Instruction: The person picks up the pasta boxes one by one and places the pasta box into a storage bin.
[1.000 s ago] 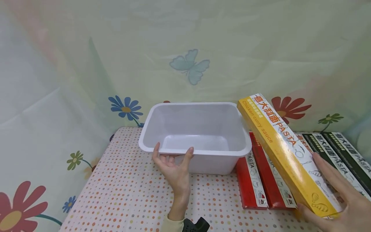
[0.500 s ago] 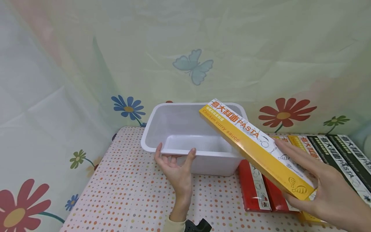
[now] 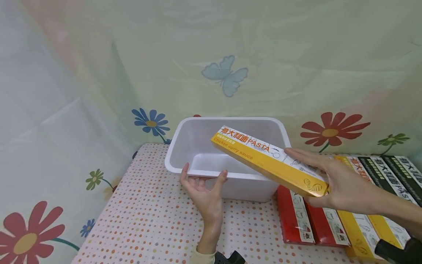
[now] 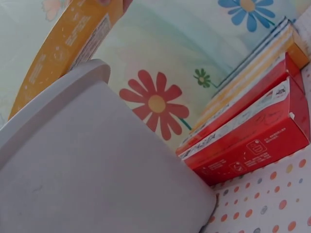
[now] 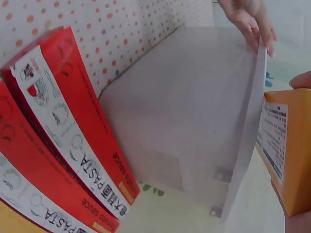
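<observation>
In the head view, my right hand (image 3: 343, 183) grips the near end of a yellow pasta box (image 3: 263, 157) labelled "Chicken curry sauce". The box slants over the right part of a white plastic tub (image 3: 244, 189), its far end above the opening. My left hand (image 3: 206, 196) holds the tub's near rim, with thumb and a finger over the edge and other fingers below it. The right wrist view shows that left hand (image 5: 250, 22) at the rim too. In the left wrist view, the yellow box (image 4: 63, 53) crosses above the rim.
Right of the tub lie two red pasta boxes (image 3: 295, 220), then yellow boxes (image 3: 359, 234) and dark green boxes (image 3: 403, 172), in a row. A dotted cloth (image 3: 148, 220) covers the table. Behind hangs a flowered backdrop (image 3: 263, 73).
My right hand has carried the yellow pasta box leftward, from above the row of boxes to over the tub, and lowered and tilted it flatter. The left hand stays on the rim.
</observation>
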`<act>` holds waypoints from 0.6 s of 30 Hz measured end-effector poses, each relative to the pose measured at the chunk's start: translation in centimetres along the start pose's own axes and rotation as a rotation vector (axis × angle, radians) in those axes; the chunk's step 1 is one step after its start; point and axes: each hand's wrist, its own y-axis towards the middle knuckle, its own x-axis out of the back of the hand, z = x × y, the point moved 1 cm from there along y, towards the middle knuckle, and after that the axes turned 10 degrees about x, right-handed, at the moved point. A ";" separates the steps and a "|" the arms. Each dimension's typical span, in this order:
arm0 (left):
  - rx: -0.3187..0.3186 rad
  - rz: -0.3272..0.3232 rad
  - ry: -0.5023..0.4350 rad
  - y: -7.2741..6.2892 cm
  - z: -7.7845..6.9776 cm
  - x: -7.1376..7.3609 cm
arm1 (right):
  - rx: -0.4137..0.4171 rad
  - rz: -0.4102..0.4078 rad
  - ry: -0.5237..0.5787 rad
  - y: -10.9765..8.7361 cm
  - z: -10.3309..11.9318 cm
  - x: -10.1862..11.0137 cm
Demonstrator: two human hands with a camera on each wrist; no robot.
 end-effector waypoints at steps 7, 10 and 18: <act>0.007 -0.003 -0.012 -0.1 0.0 0.1 | 0.082 0.116 0.016 3.1 -0.4 1.3; 0.006 -0.004 -0.019 -0.1 0.0 0.1 | 0.130 0.167 0.042 4.2 -0.7 1.8; 0.000 0.006 -0.030 -0.1 0.0 0.0 | 0.177 0.288 0.067 6.5 -1.2 2.6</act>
